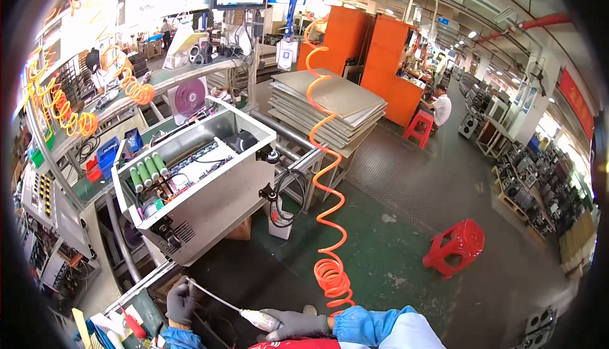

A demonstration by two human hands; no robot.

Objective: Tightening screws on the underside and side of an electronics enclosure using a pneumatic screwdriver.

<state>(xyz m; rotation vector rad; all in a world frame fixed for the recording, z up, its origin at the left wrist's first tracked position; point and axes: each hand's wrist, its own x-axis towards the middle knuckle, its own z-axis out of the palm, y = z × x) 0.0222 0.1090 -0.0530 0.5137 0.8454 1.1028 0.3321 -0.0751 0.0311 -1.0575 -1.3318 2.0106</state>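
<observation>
My right hand (295, 323), in a grey glove, is wrapped round the pale handle of a long screwdriver (254, 317). Its thin shaft slants up and left toward my left hand (180, 303), also gloved in grey. The left fingers are closed at the shaft's tip; any small part between them is too small to make out. Ahead stands an open white metal cabinet (209, 203) holding green cylinders (150, 170), circuit boards and wiring. Both hands are on the near side of it, apart from it. A red-handled tool (133, 325) lies beside my left hand.
An orange coiled hose (328, 206) hangs from above down to my right sleeve. Stacked flat panels (330, 95) stand beyond the cabinet. A red stool (455, 247) is on the floor at right; farther off, a person (439, 105) sits near orange cabinets (390, 64). Blue bins (108, 155) lie left.
</observation>
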